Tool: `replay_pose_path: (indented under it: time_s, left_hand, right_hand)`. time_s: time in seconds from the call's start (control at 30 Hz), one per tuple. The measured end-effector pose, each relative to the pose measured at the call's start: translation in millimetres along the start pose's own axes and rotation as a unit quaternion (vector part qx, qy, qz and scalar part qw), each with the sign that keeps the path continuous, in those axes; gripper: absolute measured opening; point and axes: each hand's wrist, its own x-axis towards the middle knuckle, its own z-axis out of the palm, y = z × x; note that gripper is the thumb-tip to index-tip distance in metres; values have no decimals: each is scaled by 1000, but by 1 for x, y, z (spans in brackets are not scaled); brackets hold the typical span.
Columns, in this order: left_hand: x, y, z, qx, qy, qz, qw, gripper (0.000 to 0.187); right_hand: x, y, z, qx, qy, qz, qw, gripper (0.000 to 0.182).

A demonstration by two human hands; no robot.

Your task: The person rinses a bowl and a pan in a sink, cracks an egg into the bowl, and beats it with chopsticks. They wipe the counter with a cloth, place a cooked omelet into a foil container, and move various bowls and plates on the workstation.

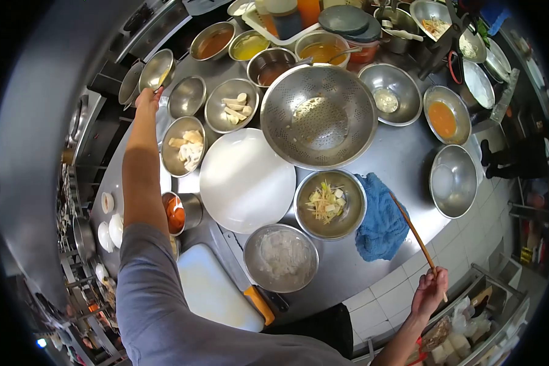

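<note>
My left hand (147, 97) reaches to the far left of the steel counter and grips the rim of a small steel bowl (157, 69) tilted on its side. My right hand (430, 291) hangs off the counter's near right edge, closed on a pair of long wooden chopsticks (412, 232) that point up toward the blue cloth (379, 224). Between the hands sit a white plate (246, 180), a large steel colander (318, 116), a bowl of chopped vegetables (330, 204) and a bowl of white flour-like stuff (281, 258).
Several steel bowls crowd the counter: pale strips (233, 106), white pieces (183, 146), orange liquid (443, 119), sauces at the back. A white cutting board (213, 291) with an orange-handled knife (260, 305) lies near me. An empty bowl (453, 180) sits at right.
</note>
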Motion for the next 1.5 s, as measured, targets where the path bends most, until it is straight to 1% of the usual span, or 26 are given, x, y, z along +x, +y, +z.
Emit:
replay_pose_path:
  time_s: [0.03, 0.1, 0.13, 0.17, 0.27, 0.3, 0.4, 0.43, 0.53, 0.57, 0.67, 0.7, 0.8, 0.9, 0.97, 1.03, 1.13, 1.23, 1.3, 1.33, 1.43, 1.5]
  left_hand:
    - [10, -4, -1, -3, -2, -4, 1000, 34]
    - [83, -18, -27, 17, -85, -65, 994, 33]
    - [73, -23, -19, 31, -129, -100, 986, 32]
    - [64, -26, -11, 48, -41, -93, 994, 31]
    - [65, -37, -10, 103, -48, -93, 989, 31]
    - [51, -34, -10, 150, -41, -89, 984, 31]
    - [-6, -15, -10, 319, 12, 37, 947, 35]
    - [-15, -13, -12, 367, 25, 57, 928, 42]
    - [-16, -17, -30, 465, -114, -2, 878, 44]
    - [-74, -6, -17, 519, -118, -34, 846, 31]
    - [-95, -12, -22, 565, -175, -64, 804, 21]
    - [-87, -20, -25, 539, -190, -62, 818, 18]
    - [-85, -25, -27, 513, -220, 14, 830, 15]
    - [-53, -46, -35, 453, -207, 118, 859, 15]
    - [-52, -42, -31, 435, -184, 178, 863, 15]
    - [-65, -37, -27, 437, -149, 223, 859, 14]
    - [-69, -38, -22, 368, -126, 263, 883, 16]
    - [-61, -36, -18, 287, -117, 227, 923, 17]
    - [-52, -30, -16, 289, -136, 171, 932, 18]
    - [-47, -29, -12, 288, -147, 143, 935, 18]
    - [-39, -25, -6, 321, -151, 114, 928, 19]
    - [-42, -25, -4, 347, -156, 99, 919, 19]
  right_hand:
    - [0, 2, 1, 13, 2, 0, 1000, 21]
    - [3, 7, 0, 37, 2, 1, 999, 21]
    - [0, 8, -2, 33, 8, 5, 999, 21]
    - [3, 10, -2, 32, 9, 9, 999, 21]
    - [3, 16, 3, 49, 0, 22, 999, 21]
    - [4, 19, 3, 48, 4, 20, 999, 21]
    - [4, 19, 10, 50, 5, 12, 999, 20]
    - [2, 18, 11, 50, 4, 9, 999, 20]
    - [-1, 18, 9, 55, 22, -1, 998, 21]
    - [-1, 17, 9, 55, 17, 1, 998, 21]
    - [-4, 13, 5, 52, -6, 9, 999, 22]
    - [-3, 11, 2, 46, -17, 11, 999, 23]
    - [-1, 0, -6, 32, -30, 8, 999, 24]
    - [5, -8, -12, 27, -4, 2, 1000, 23]
    - [8, -16, -16, 22, 14, 2, 1000, 22]
    - [8, -26, -22, 8, 24, 3, 1000, 21]
    - [5, -32, -40, -18, 14, -1, 1000, 24]
    - [1, -29, -54, -40, 49, -1, 998, 23]
    - [-3, -25, -60, -34, 50, 2, 998, 23]
    - [-3, -23, -60, -31, 50, 1, 998, 22]
    - [-6, -17, -52, -16, 94, 4, 995, 19]
    - [-5, -20, -46, -9, 84, 9, 996, 20]
